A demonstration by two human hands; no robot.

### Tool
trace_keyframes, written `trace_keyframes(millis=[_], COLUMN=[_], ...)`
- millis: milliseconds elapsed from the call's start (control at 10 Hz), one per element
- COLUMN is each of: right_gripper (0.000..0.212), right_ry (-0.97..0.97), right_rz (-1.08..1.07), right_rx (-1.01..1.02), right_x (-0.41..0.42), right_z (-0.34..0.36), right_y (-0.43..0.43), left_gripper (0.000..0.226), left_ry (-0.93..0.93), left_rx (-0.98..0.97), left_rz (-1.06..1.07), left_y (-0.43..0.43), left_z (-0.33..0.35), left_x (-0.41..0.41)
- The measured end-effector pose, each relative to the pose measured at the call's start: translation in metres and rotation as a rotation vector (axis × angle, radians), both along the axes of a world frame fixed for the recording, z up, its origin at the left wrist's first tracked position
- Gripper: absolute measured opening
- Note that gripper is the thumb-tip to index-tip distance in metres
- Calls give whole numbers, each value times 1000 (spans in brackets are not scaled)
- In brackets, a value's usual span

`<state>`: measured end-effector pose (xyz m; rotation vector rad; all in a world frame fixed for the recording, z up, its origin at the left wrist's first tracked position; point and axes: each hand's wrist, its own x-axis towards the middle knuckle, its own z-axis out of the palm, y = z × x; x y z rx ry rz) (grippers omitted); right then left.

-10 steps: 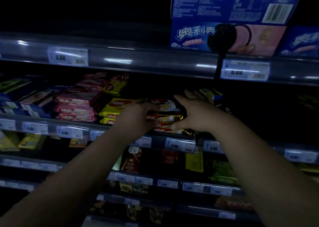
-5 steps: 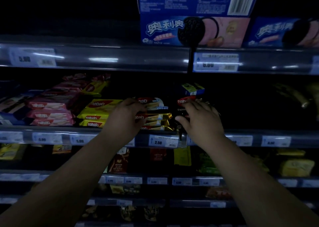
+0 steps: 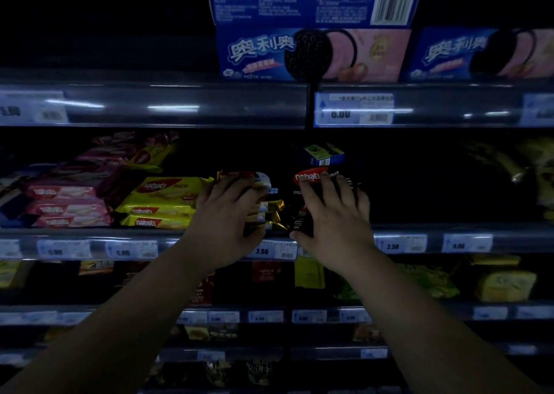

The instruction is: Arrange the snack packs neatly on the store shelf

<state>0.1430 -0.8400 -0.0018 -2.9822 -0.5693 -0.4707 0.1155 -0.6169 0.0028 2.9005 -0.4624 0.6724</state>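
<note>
Reaching into a dim store shelf (image 3: 209, 234) from below, both bare forearms extend up to the middle tier. Lighting poor; colours muted.

Left hand (image 3: 223, 213): palm down, fingers curled over the near end of a stack of gold-foil wafer packs (image 3: 266, 210) with red Nabati logos. Fingertips lie on the top pack, thumb hidden beneath the palm. Grip looks partly closed around the stack's end; whether it actually clamps the packs or only presses on them, cannot tell.

Right hand (image 3: 332, 213): fingers spread and laid flat over a black Nabati snack pack (image 3: 308, 178), its red logo showing above the fingertips. Thumb sits low at the pack's near edge beside the shelf lip. Hand open, covering rather than pinching, as far as can be seen.

The black pack stands just right of the gold stack, the two touching or nearly so at the foil ends.

Left of the gold stack: a pile of yellow Nabati wafer packs (image 3: 162, 202), three high, then a pile of pink Nabati wafer packs (image 3: 66, 208). A small blue box (image 3: 323, 154) lies further back behind the black pack.

Upper tier: blue-and-pink sandwich-cookie boxes (image 3: 314, 55). White price tags (image 3: 353, 109) line the rails.
</note>
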Motion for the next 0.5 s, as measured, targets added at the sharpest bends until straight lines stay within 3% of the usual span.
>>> trace_keyframes(millis=[200,400,500], right_gripper=[101,96,96], right_ry=[24,94,120], right_rz=[71,107,16], right_rx=[42,12,0], right_x=[3,4,-8], right_z=[3,36,40], right_y=[-4,-25,-21], left_gripper=[73,78,77], left_ry=[-69,5,57], left_rx=[54,-7,-30], left_rz=[77,167,127], left_y=[-10,-16,-5], left_z=[-4,14,24], left_x=[-3,-13,-21])
